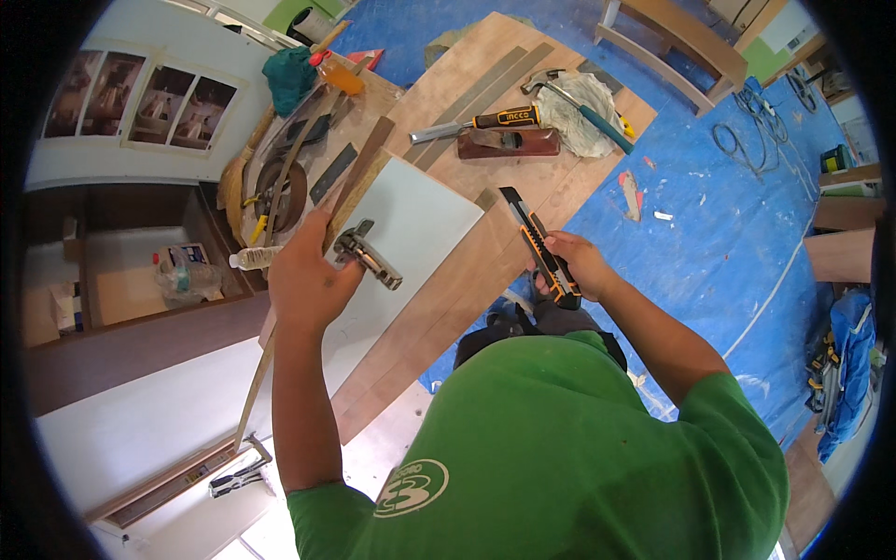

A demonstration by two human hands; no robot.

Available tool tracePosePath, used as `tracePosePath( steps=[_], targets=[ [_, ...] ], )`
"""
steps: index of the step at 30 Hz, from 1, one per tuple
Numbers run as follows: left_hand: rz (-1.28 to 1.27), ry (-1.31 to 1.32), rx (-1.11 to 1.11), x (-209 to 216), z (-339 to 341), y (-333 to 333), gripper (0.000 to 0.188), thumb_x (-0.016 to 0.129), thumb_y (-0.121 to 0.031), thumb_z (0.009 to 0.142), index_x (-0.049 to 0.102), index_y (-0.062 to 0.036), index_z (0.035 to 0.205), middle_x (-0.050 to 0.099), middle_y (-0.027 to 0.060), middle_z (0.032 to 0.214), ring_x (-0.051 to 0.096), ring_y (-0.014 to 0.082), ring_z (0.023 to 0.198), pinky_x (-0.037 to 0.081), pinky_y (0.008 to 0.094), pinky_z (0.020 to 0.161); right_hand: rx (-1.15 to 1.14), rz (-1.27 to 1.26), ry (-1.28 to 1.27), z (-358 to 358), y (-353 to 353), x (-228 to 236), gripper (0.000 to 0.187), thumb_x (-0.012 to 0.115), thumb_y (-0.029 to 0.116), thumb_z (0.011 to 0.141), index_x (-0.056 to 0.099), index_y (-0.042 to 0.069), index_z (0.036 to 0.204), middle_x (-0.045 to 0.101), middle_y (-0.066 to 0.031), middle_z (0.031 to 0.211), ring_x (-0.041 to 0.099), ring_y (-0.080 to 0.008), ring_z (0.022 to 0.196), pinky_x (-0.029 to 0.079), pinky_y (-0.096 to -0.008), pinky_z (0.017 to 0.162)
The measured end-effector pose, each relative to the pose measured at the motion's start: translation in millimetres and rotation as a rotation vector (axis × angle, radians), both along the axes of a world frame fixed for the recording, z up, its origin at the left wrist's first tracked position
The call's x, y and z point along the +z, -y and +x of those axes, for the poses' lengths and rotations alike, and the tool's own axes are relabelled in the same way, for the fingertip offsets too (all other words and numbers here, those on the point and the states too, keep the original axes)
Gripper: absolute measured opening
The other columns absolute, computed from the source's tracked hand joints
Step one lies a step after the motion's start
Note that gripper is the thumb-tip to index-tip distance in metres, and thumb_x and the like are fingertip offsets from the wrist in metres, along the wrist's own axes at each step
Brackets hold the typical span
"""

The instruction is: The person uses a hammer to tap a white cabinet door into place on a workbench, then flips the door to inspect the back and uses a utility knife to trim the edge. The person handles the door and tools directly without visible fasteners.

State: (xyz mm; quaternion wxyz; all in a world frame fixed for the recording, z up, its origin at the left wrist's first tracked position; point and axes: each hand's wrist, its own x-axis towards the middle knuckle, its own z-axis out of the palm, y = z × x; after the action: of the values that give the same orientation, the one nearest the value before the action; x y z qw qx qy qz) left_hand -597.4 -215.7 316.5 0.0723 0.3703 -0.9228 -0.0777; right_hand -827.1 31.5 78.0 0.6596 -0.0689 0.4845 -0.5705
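Note:
My right hand (577, 263) is wrapped round a black and orange utility knife (539, 245), which points up and to the left. Whether its blade is out is too small to tell. On the left, my left hand (313, 271) grips the edge of a white panel (425, 210), its thumb on the face and some fingers hidden at the edge. A metal cabinet hinge (369, 254) is on that panel, close beside my left thumb. The panel lies over a wooden board (467, 280) between my two hands.
Beyond the panel, a chisel (495, 119), a wooden hand plane (509, 143) and a hammer (588, 117) lie on the board. An orange bottle (338, 75) stands at the far left. Blue sheeting (709, 205) covers the floor on the right, with coiled cable (751, 131) and a wooden bench (672, 47).

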Motion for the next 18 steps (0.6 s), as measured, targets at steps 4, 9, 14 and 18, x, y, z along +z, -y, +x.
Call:
tracePosePath(
  steps=[4, 9, 14, 18],
  targets=[
    [-0.037, -0.044, -0.047, -5, 1, 7, 0.049, 0.079, -0.021, 0.069, 0.064, -0.0069, 0.114, 0.069, 0.0159, 0.087, 0.070, 0.0372, 0.081, 0.053, 0.0426, 0.072, 0.027, -0.036, 0.142, -20, -4, 0, 0.026, 0.050, 0.020, 0.107, 0.055, 0.004, 0.126, 0.070, -0.0145, 0.100, 0.072, -0.0225, 0.073, 0.063, -0.0378, 0.065],
    [-0.005, -0.011, -0.041, -2, -8, 8, 0.051, 0.081, -0.016, 0.070, 0.065, -0.0003, 0.116, 0.072, 0.0173, 0.095, 0.072, 0.0321, 0.085, 0.055, 0.0377, 0.077, 0.056, -0.105, 0.176, -27, -8, -6, 0.041, 0.063, 0.002, 0.096, 0.049, 0.004, 0.134, 0.067, -0.0126, 0.110, 0.072, -0.0217, 0.082, 0.063, -0.0378, 0.074],
    [-0.022, -0.027, -0.051, -1, -6, 6, 0.049, 0.078, -0.016, 0.068, 0.065, -0.0025, 0.113, 0.069, 0.0168, 0.088, 0.069, 0.0348, 0.079, 0.053, 0.0398, 0.072, 0.106, -0.069, 0.020, -19, -7, -1, 0.043, 0.061, 0.001, 0.097, 0.046, 0.004, 0.138, 0.065, -0.0102, 0.105, 0.069, -0.0185, 0.078, 0.061, -0.0352, 0.069],
    [-0.012, -0.026, -0.011, -2, -8, -1, 0.049, 0.077, -0.016, 0.066, 0.065, -0.0037, 0.112, 0.068, 0.0170, 0.086, 0.068, 0.0379, 0.078, 0.053, 0.0416, 0.069, 0.180, -0.023, -0.202, -12, -4, -16, 0.041, 0.057, 0.002, 0.099, 0.045, 0.004, 0.139, 0.063, -0.0085, 0.104, 0.065, -0.0156, 0.072, 0.057, -0.0325, 0.063]
  ],
)
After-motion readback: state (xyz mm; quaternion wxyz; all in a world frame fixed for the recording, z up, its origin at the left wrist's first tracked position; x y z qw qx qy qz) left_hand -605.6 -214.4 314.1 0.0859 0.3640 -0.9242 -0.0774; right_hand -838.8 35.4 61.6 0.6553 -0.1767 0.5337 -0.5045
